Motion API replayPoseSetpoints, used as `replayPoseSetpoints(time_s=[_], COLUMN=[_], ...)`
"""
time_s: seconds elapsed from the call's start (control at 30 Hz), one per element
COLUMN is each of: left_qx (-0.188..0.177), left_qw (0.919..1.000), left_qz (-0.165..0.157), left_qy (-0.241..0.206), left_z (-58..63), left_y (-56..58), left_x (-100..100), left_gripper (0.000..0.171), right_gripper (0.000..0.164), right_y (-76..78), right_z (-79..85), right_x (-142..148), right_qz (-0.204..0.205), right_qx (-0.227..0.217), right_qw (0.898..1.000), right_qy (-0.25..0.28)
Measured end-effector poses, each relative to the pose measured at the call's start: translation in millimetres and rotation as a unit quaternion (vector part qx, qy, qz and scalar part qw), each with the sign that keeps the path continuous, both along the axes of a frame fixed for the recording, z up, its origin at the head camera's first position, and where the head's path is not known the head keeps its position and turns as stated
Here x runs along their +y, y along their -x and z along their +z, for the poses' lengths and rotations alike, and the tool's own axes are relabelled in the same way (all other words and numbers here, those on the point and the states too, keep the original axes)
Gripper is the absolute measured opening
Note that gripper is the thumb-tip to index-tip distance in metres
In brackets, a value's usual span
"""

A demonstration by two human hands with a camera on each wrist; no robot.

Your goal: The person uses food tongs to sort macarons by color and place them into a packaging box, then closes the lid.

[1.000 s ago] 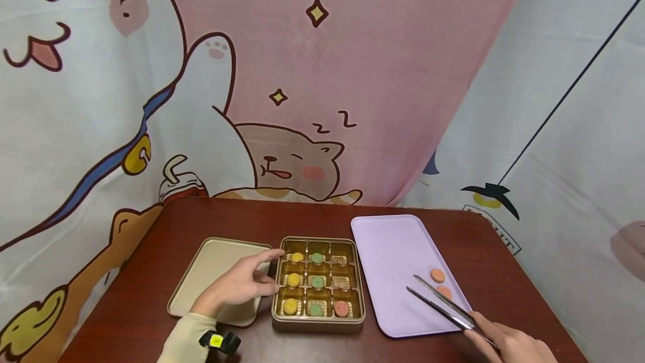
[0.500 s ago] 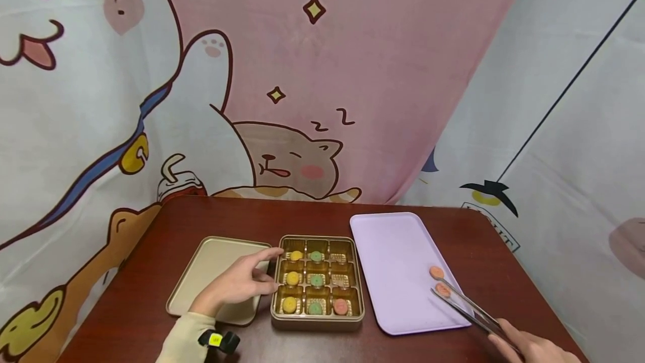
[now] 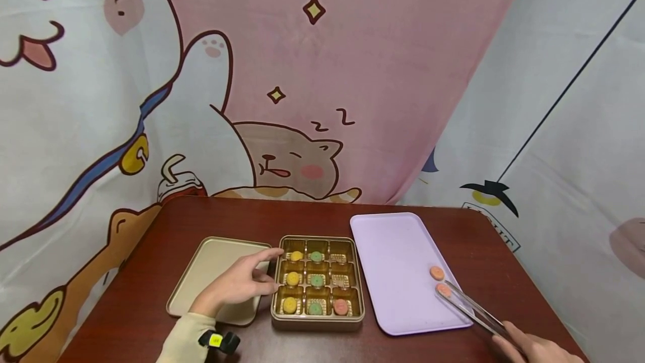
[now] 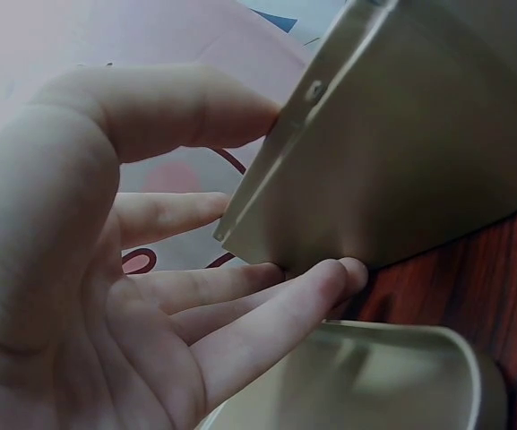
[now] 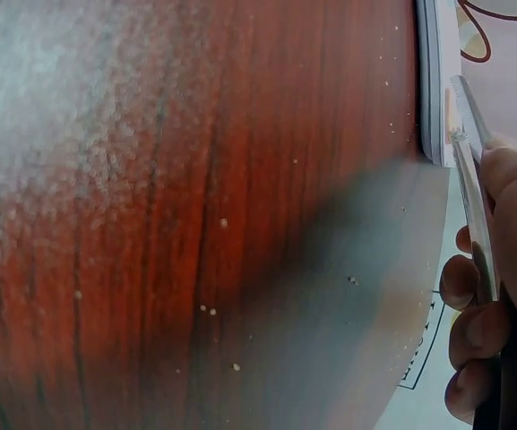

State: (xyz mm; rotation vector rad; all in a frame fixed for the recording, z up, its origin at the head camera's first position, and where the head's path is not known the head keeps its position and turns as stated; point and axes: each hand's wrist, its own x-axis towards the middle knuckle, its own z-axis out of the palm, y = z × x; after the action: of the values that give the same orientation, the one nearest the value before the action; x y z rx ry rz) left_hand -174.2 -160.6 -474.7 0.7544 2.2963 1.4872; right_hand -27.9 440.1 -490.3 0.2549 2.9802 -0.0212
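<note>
My left hand [image 3: 239, 282] rests its fingertips and thumb against the left side of a gold tin [image 3: 317, 319] with a divided insert. In the left wrist view, the thumb is at the tin's rim [image 4: 307, 103]. Yellow cookies [image 3: 293, 278] fill the left column, green cookies [image 3: 317, 280] the middle one, and a pink cookie [image 3: 340, 307] sits in the near right compartment. My right hand [image 3: 536, 347] grips metal tongs [image 3: 498, 330], whose tips straddle the nearer orange cookie [image 3: 444, 291] on a lilac tray [image 3: 393, 251]. Another orange cookie [image 3: 436, 273] lies just beyond it.
The tin's gold lid [image 3: 214, 265] lies flat to its left, partly under my left hand and forearm. Tray and tin stand close together on the dark red wooden table [image 3: 302, 217]. A cartoon-printed cloth [image 3: 393, 71] hangs behind the table.
My right hand has moved the tongs to the right, from open over the tray to around the nearer orange cookie, with the tips drawn closer together. The left hand stays at the tin.
</note>
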Motion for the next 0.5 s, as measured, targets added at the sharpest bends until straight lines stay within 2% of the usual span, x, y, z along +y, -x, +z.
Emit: replayPoseSetpoints(time_s=[0.1, 0.3, 0.5], left_qx=[0.000, 0.000, -0.002], left_qw=[1.0000, 1.0000, 1.0000], left_qz=[0.000, 0.001, 0.000], left_qy=[0.001, 0.002, -0.001], left_z=[-0.3, -0.4, -2.0], left_y=[-0.6, -0.4, 0.3], left_x=[-0.1, -0.4, -0.8], left_gripper=[0.077, 0.077, 0.077], right_gripper=[0.086, 0.057, 0.046], right_y=[2.4, 4.8, 4.6], right_z=[-1.0, -5.3, -3.3], right_x=[-0.1, -3.5, -10.2], right_qz=[0.002, 0.014, 0.019], right_qx=[-0.015, -0.007, 0.001], right_qw=[1.000, 1.000, 1.000], right_qy=[0.003, 0.014, 0.021])
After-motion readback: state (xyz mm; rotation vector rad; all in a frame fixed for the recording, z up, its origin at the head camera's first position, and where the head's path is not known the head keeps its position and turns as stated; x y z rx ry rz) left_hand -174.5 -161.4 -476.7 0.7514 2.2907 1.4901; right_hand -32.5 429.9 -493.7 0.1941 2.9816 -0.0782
